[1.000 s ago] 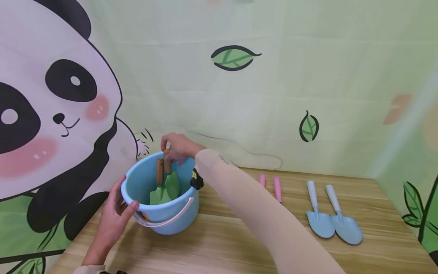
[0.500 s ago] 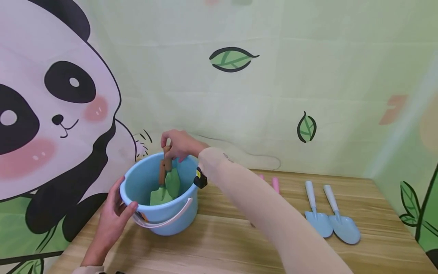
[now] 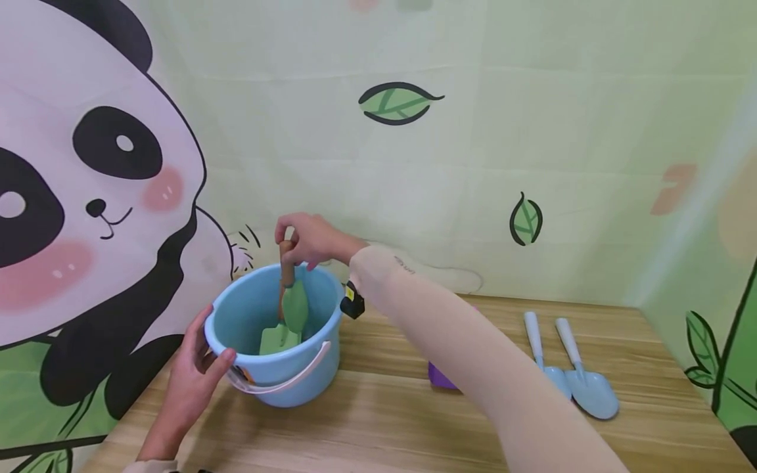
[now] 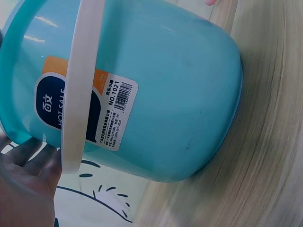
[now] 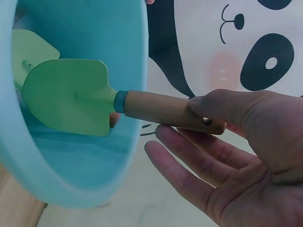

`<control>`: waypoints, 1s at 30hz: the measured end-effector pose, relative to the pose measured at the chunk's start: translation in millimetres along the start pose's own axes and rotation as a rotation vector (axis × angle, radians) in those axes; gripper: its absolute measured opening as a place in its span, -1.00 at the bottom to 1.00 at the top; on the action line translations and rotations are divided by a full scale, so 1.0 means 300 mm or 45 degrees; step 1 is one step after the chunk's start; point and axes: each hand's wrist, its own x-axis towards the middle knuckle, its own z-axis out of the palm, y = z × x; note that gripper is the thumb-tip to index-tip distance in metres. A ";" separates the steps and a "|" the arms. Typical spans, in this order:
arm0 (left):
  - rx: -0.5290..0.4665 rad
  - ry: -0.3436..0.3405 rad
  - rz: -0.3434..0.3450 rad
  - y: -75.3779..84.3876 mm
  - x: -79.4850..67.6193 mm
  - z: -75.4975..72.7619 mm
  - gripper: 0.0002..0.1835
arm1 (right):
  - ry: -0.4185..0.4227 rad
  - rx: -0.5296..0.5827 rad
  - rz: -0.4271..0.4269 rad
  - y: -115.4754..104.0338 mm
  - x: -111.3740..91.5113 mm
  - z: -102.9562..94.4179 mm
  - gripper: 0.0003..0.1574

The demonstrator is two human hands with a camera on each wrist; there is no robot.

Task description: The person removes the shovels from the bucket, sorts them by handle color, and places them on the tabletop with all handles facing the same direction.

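Note:
A light blue bucket [image 3: 298,381] with a white carry handle [image 3: 290,380] stands upright on the table. My left hand [image 3: 192,374] grips its near left rim; in the left wrist view its fingers [image 4: 40,163] lie near the rim. Above the bucket's mouth my right hand [image 3: 313,238] pinches the end of a green trowel's wooden handle. The held trowel [image 5: 71,97] hangs blade down, its blade still inside the bucket. A second green trowel [image 3: 276,339] lies in the bucket behind it, its brown handle mostly hidden.
On the right of the wooden table [image 3: 355,420] lie two blue trowels [image 3: 593,394] side by side, one partly behind my right sleeve. A purple piece [image 3: 442,378] shows beneath that sleeve, mostly covered. A panda-printed cloth [image 3: 402,197] hangs behind.
My right hand has risen slightly, lifting the green trowel a little inside the bucket. The left hand keeps its hold on the rim. My right sleeve now covers the pink handles.

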 end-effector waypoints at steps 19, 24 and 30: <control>0.010 -0.008 -0.007 0.007 0.000 -0.001 -0.10 | 0.257 0.090 -0.224 -0.026 -0.062 -0.082 -0.62; 0.002 -0.004 0.016 0.001 -0.002 0.001 -0.10 | 0.351 0.113 -0.293 -0.016 -0.076 -0.094 -0.62; 0.001 0.002 0.031 0.001 -0.002 0.000 -0.09 | 0.505 0.161 -0.412 -0.012 -0.097 -0.124 -0.63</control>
